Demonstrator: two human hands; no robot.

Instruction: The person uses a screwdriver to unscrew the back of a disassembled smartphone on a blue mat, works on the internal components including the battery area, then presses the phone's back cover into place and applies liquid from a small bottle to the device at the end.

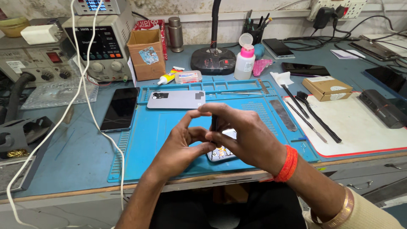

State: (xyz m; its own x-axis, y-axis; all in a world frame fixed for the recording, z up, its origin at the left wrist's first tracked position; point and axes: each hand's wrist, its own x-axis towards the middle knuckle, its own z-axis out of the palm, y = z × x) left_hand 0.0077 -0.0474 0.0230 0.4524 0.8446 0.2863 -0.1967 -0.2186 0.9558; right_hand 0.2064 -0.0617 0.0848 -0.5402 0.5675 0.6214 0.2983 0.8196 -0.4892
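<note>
Both hands meet over an opened phone (221,153) lying on the blue work mat (148,135); most of the phone is hidden beneath them. My right hand (246,135) grips a thin dark tool (214,123) held upright, its tip pointing down at the phone. My left hand (180,148) curls beside it, thumb and fingertips touching the tool and the phone's edge. A silver phone back cover (176,99) lies on the mat beyond my hands. A black phone screen (121,109) rests to the left of the mat.
A white cable (91,110) hangs across the left side. A power supply (101,46), cardboard box (146,53), glue tube (167,77), white bottle with pink cap (245,62), lamp base (213,60) stand behind. Brushes and tweezers (313,114) lie right, by a small box (327,87).
</note>
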